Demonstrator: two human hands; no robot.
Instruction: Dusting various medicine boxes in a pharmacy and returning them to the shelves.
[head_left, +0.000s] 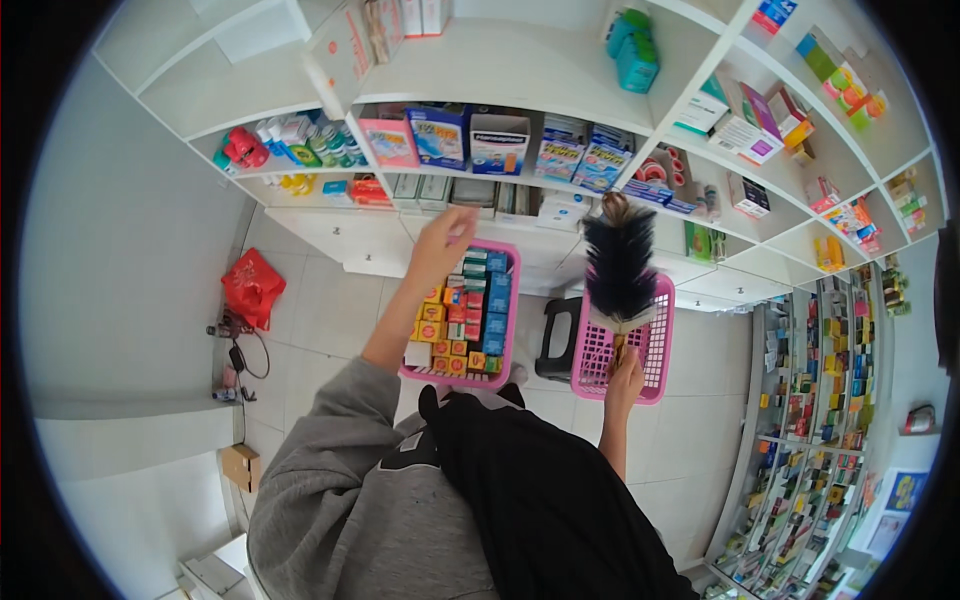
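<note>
My right hand (pixel 626 376) is wrapped round the handle of a feather duster (pixel 620 262). The dark feathers point away from me, up in front of the shelf edge, above a pink plastic basket (pixel 655 376). My left hand (pixel 443 241) reaches out before the lower shelf with loosely bent fingers and nothing visible in it. Beneath it stands another pink basket (pixel 514 300), filled with small medicine boxes (pixel 466 310) in yellow, red, green and blue.
White shelving (pixel 490 60) curves across the front, holding cartons, bottles and a blue-and-white box (pixel 437 137). A dark stool (pixel 556 340) stands between the baskets. A red plastic bag (pixel 254 288) and cables lie on the floor at left. Stocked racks (pixel 820 390) line the right.
</note>
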